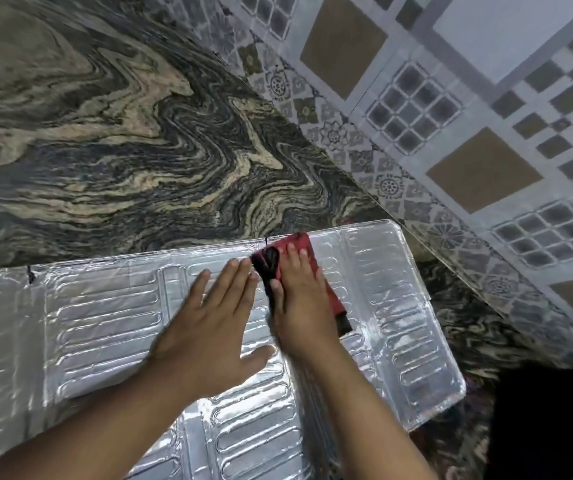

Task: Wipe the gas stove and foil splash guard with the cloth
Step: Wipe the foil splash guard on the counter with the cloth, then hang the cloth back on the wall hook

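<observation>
My right hand (300, 299) presses flat on the red-and-dark cloth (326, 282), fingers straight, pushing it against the foil guard (105, 306) near its top edge. My left hand (208, 327) lies flat and released on the foil just beside, steadying the sheet, gripping nothing. The guard lies flat on the marbled counter (87, 133), so I judge this is the foil part under way; how much is already clean I cannot tell, the shine looks alike everywhere. The stove is not in view, so I take it that part is open. Room: plenty of foil to the left and below, the tiled wall (485, 116) close on the right, the foil's thin rim just beyond my fingertips.
</observation>
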